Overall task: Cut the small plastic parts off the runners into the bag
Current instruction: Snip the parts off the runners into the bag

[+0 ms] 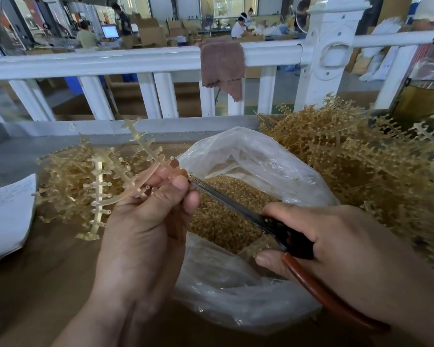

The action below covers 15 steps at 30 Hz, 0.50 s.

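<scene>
A translucent amber plastic runner (142,144), branched and studded with small parts, is pinched between the thumb and curled fingers of the left hand (148,216). Its stem rises up and away to the left from the fingertips, and a second branch hangs down just left of the palm. The runner is held just above the left edge of the bag's mouth.

A pair of steel-bladed scissors with reddish-brown handles (236,206) is gripped in the right hand (336,246), whose fingers and thumb are wrapped around the handles. The blades are held close together and slant up to the left across the bag, with the tip brought against the runner right beside the left thumb.

The crumpled clear plastic bag (248,156) lies open between the two hands on the brown table (48,271), and a heap of small amber cut parts (223,219) is seen inside it, directly under the blades.

A large pile of amber runners (348,159) is stacked to the right of the bag, touching it, and a smaller pile (68,176) lies behind the left hand. White paper sheets (8,214) rest at the left edge. A brown cloth (222,63) is draped over a white railing (110,62) beyond the table.
</scene>
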Motion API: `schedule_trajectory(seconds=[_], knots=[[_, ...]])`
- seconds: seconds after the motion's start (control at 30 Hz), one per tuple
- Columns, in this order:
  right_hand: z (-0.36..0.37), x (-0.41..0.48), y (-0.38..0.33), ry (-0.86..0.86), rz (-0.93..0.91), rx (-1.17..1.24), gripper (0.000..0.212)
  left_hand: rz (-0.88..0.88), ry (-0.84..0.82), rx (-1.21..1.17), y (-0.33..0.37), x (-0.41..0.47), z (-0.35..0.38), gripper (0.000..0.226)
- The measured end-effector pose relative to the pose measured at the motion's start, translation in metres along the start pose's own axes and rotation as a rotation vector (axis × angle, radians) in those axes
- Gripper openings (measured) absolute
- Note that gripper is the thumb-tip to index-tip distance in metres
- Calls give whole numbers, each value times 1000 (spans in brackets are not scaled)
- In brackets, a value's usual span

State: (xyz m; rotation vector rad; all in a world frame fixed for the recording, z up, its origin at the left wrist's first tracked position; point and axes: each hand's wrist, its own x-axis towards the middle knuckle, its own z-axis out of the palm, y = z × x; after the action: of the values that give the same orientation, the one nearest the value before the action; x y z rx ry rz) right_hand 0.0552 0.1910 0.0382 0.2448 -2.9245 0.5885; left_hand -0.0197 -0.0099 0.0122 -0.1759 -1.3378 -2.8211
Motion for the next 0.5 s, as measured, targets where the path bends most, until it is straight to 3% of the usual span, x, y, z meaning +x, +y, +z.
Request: schedule_trajectory(seconds=[0.13, 0.33, 0.5], knots=[[-4, 0, -3, -19, 10, -45, 62, 27, -41, 43, -1, -1, -1, 21], [-5, 0, -3, -26, 19, -63, 53, 49, -86, 79, -4, 0, -5, 13], [-3, -1, 1, -3, -2, -13, 63, 96, -87, 91, -5, 1, -2, 20]])
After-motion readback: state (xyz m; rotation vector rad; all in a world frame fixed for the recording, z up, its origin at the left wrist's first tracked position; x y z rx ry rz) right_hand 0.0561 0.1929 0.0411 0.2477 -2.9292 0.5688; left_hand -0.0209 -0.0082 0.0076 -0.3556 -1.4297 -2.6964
